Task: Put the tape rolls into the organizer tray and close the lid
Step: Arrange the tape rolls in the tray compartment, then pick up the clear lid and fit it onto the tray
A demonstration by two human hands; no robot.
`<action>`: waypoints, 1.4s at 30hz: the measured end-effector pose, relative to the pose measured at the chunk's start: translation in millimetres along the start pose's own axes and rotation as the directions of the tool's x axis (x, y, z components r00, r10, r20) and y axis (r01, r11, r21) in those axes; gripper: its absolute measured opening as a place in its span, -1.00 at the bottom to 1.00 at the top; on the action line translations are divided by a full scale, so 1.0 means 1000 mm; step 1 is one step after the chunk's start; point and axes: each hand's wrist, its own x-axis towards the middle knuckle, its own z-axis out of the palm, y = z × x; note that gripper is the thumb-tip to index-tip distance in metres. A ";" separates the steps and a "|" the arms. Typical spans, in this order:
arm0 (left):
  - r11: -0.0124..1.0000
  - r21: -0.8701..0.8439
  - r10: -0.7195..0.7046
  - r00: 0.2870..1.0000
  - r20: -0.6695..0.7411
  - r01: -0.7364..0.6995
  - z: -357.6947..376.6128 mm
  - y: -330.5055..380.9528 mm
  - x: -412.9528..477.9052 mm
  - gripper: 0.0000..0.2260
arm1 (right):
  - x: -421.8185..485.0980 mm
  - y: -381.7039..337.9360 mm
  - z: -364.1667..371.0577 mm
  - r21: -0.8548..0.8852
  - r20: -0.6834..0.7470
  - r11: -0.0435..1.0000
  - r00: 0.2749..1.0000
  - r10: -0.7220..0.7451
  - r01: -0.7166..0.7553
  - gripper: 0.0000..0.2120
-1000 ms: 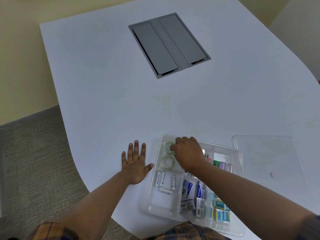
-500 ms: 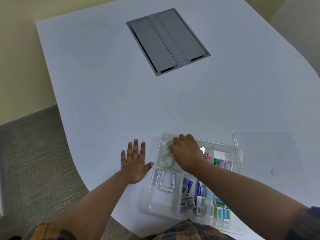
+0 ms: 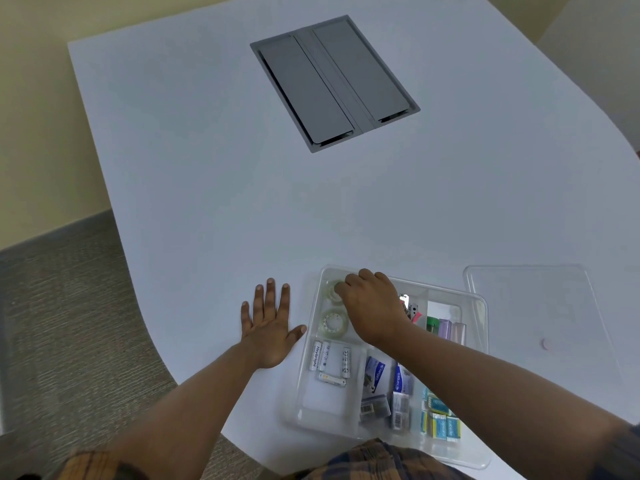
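A clear organizer tray (image 3: 479,306) sits on the white table near its front edge. In its far-left compartment lie two clear tape rolls: one (image 3: 333,322) nearer me in full view, the other (image 3: 333,292) at the far corner, partly under my fingers. My right hand (image 3: 372,308) is curled over that far roll, fingertips touching it. My left hand (image 3: 268,327) lies flat on the table just left of the tray, fingers spread. The clear lid (image 3: 540,317) lies flat on the table to the tray's right.
Other compartments hold white batteries (image 3: 329,360), small boxed packs (image 3: 388,393), blue-green packets (image 3: 440,420) and coloured clips (image 3: 445,329). A grey cable hatch (image 3: 334,81) is set into the table farther back. The table's curved left edge drops to carpet (image 3: 62,323).
My right hand has stayed on the far tape roll with only small finger shifts. The left hand has not moved. The view tilted slightly.
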 end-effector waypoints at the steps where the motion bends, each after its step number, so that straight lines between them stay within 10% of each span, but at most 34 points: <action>1: 1.000 0.001 0.004 1.000 -0.004 -0.004 0.001 -0.001 0.000 -0.27 | -0.005 0.002 0.000 0.029 -0.021 0.999 0.999 0.042 -0.042 -0.73; 10: 0.997 -0.066 0.034 0.984 -0.177 -0.046 0.005 0.000 -0.007 -0.27 | -0.087 0.015 -0.008 0.284 -0.209 0.944 0.950 0.232 -0.168 -0.61; 16: 0.821 -0.537 -0.154 0.831 -0.534 -0.192 -0.015 0.033 -0.042 -0.51 | -0.166 0.055 0.001 0.417 -0.211 0.805 0.816 0.537 -0.422 -0.65; 24: 0.757 -0.326 0.277 0.730 -0.625 -0.566 -0.022 0.127 -0.104 -0.59 | -0.262 0.074 0.049 0.414 0.128 0.436 0.525 0.841 -0.799 -0.59; 36: 0.768 -0.228 0.397 0.725 -0.564 -0.598 0.006 0.207 -0.115 -0.56 | -0.276 0.090 0.074 0.230 0.158 0.630 0.667 0.728 -0.742 -0.84; 42: 0.809 -0.234 0.317 0.736 -0.599 -0.539 -0.003 0.238 -0.111 -0.56 | -0.272 0.131 0.037 0.442 -0.154 0.629 0.637 0.756 -0.639 -0.79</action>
